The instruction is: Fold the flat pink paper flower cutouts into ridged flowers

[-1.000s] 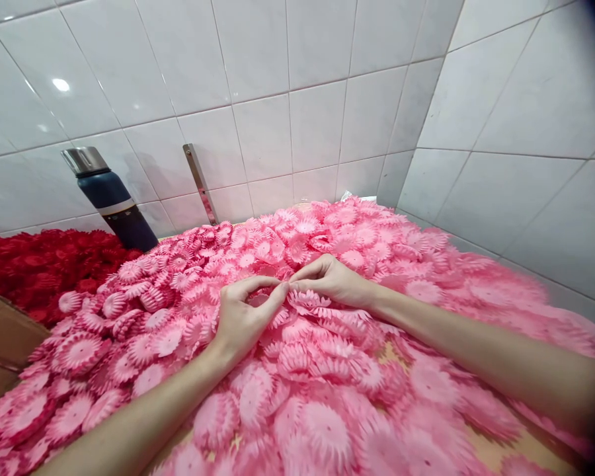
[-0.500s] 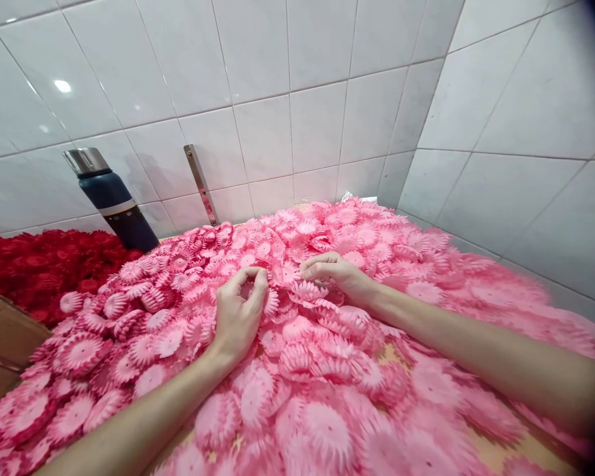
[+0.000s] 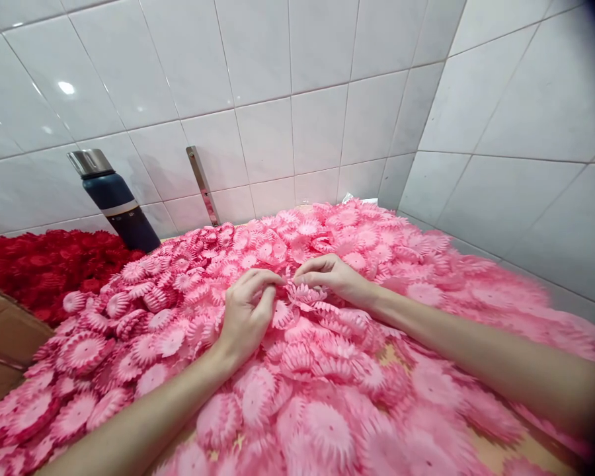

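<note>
We're apparently doing close fingertip work on a frilled pink piece (image 3: 305,295) lying just below the fingertips of the right hand (image 3: 334,276), amid the pink pile (image 3: 327,433); left hand (image 3: 248,309) is facing it, thumb and fingers of both drawing inward, can't tell what either is pinching. We're judging the next move as needing light, precise fingertip control: the pieces are looking thin, soft and fabric-like, roundish, with narrow-toothed rims and paler middles.
</note>
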Tool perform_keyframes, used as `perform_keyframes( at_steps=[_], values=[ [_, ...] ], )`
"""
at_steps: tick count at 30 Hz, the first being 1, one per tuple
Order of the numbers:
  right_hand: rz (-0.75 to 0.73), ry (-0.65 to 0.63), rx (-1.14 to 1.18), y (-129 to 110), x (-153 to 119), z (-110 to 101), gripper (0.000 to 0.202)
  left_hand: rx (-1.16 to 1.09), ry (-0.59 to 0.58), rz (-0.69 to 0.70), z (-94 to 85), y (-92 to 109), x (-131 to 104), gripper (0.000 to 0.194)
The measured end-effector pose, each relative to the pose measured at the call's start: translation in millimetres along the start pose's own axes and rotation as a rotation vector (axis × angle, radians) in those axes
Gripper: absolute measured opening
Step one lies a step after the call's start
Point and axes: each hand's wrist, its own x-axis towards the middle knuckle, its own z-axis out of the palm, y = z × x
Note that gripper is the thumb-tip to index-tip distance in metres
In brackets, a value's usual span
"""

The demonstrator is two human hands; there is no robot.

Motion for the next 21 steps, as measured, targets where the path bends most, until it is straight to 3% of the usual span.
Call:
perform_keyframes(
  at_steps=[7,21],
  values=[
    [-0.051,-0.106,-0.008,0.2,-1.4,0.5,0.017,0.010,-0.023,0.037,0.1,4.8,2.0,0.009],
    [-0.030,-0.097,-0.033,0.6,-2.2,2.0,0.020,0.012,0.008,0.008,1.1,5.3,2.4,0.011]
  ],
)
